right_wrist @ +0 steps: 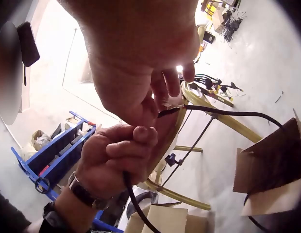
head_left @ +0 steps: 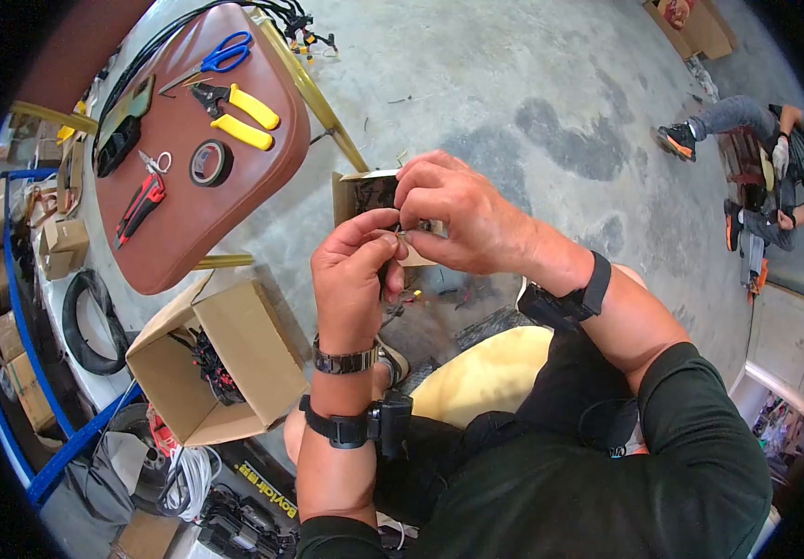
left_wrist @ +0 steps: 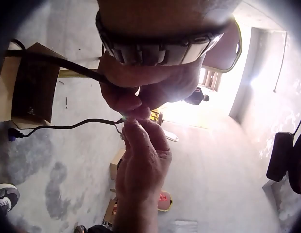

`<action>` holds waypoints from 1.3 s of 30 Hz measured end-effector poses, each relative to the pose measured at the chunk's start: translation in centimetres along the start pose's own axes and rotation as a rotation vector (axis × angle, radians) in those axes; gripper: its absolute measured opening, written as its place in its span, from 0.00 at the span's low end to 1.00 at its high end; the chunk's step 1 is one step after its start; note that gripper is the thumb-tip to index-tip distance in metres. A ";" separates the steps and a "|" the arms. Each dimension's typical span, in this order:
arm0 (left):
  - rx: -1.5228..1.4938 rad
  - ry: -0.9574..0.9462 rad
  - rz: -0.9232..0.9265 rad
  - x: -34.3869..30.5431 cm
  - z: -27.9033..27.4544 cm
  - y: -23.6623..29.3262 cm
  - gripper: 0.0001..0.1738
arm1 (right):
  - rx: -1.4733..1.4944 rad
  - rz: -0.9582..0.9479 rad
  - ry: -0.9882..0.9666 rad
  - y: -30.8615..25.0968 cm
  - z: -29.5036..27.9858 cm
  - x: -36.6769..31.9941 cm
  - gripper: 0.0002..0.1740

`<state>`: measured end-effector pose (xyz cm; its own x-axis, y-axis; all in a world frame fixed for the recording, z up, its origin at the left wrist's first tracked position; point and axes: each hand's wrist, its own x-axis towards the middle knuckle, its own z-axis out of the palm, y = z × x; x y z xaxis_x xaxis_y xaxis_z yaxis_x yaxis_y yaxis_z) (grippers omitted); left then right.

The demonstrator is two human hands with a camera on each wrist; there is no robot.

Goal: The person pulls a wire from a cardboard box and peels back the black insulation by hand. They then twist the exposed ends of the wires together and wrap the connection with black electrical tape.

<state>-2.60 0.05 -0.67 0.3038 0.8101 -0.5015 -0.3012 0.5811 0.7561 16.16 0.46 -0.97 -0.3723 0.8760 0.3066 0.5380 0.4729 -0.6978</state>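
A black cable runs out of my left hand, whose curled fingers grip it. My right hand meets the left fingertips and pinches thin wire ends. In the left wrist view, a thinner black lead reaches those fingertips, with a small dark connector at its far end. The right wrist view shows another cable stretch leading from the fingers toward an open cardboard box. Fingers hide most of the spot where the wires meet.
A brown chair seat to the left holds blue scissors, yellow-handled wire strippers, black tape, red-handled cutters and a phone. Below stands a carton with dark wiring. Another person sits at right.
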 end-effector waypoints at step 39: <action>0.152 0.085 0.243 -0.8 -0.9 0.6 0.17 | 0.086 0.312 0.048 1.0 -4.8 -2.2 0.02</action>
<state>-3.85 -0.18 -0.15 0.1606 0.9314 -0.3265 -0.2147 0.3559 0.9096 21.11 -0.57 0.77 -0.1629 0.9818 0.0982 0.5537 0.1733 -0.8145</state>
